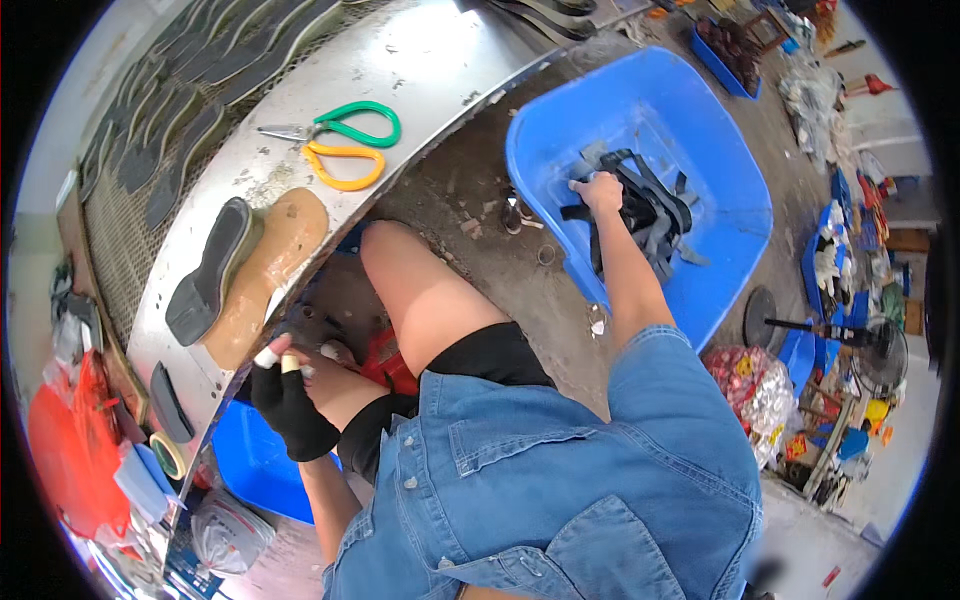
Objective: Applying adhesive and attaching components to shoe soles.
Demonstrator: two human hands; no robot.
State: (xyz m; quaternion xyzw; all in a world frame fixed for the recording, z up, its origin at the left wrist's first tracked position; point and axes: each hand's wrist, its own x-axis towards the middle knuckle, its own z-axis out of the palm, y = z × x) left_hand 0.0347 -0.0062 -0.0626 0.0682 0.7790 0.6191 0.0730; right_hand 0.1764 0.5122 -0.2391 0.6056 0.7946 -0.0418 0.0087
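The left hand (288,400), black-gloved, hangs beside the smooth metal bench (430,75); a curved dark sole (212,270) lies atop it. Right of the bench, a blue plastic tub (728,165) holds limp strips (655,222), the right hand (601,191) among them. Neither hand's grip can be told.

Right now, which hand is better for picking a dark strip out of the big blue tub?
Probably the right hand: it's reaching inside the blue tub, right by the dark strips. The gloved left hand is farther away, near the edge of the metal workbench.
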